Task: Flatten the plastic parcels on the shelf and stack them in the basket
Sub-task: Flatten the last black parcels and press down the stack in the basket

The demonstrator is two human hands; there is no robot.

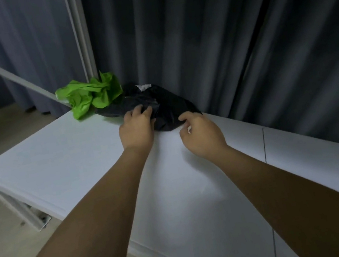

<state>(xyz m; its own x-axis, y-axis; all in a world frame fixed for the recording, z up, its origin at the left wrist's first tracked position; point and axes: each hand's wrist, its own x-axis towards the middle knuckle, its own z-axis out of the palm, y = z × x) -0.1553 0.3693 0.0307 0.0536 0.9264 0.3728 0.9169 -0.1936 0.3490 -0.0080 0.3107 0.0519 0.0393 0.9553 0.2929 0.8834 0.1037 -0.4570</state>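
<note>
Nearest, two bare forearms reaching out over the flat white shelf top (pixel 80 165), a thin dark seam crossing it on the right.

Further along, left hand (pixel 136 129) with fingers curled onto the near edge of the crumpled black plastic parcel (pixel 160 105), seemingly gripping a fold of it. Right hand (pixel 202 135) just at the parcel's near right corner, fingers bent and thumb drawn close; touching or pinching the corner, or just short of it, cannot tell.

Black parcel itself at the back edge of the shelf, bunched and rumpled, a small white label showing on its far side. Touching it on the left, a crumpled bright green plastic parcel (pixel 93 95), also unflattened, against the white upright post (pixel 82 42). Behind everything, grey pleated curtain (pixel 217 42). No basket in view.

Step in hand, judging by this: taking hold of the black parcel to spread it. Next move likely calling for pulling the corners apart and pressing flat on the open shelf nearer the body, clear of the green one.
</note>
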